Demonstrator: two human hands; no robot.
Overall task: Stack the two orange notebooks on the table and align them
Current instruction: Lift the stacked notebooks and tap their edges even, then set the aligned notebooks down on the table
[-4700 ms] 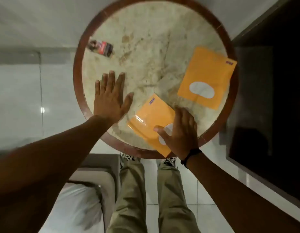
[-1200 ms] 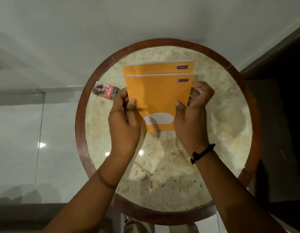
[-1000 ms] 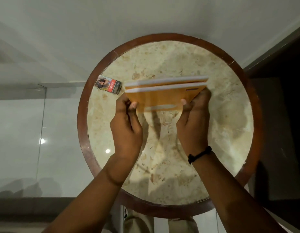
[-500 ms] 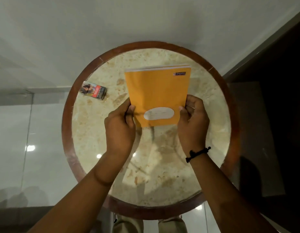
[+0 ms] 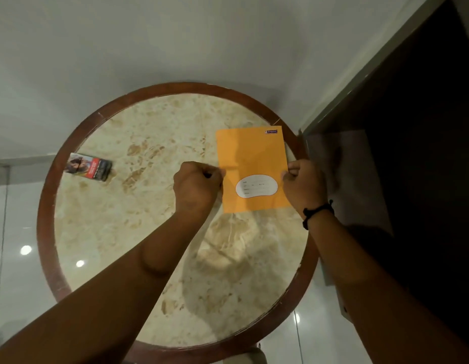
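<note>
The two orange notebooks point(image 5: 250, 158) lie as one stack on the round marble table point(image 5: 139, 232), toward its far right rim. Only the top cover shows, with a white label and a small logo in the far right corner; the lower notebook is hidden beneath it. My left hand point(image 5: 198, 186) is curled at the stack's left edge. My right hand point(image 5: 301, 186), with a black wristband, pinches the right edge. Both hands touch the stack at its sides.
A small printed box point(image 5: 88, 166) lies near the table's left rim. The table has a raised brown wooden rim point(image 5: 45, 206). A dark cabinet point(image 5: 412, 153) stands close on the right. Glossy white floor tiles surround the table.
The stack was held upright and tapped on the table with edges offset; now it lies flat, edges matched, shifted toward the right rim. Both hands stayed on its sides.
</note>
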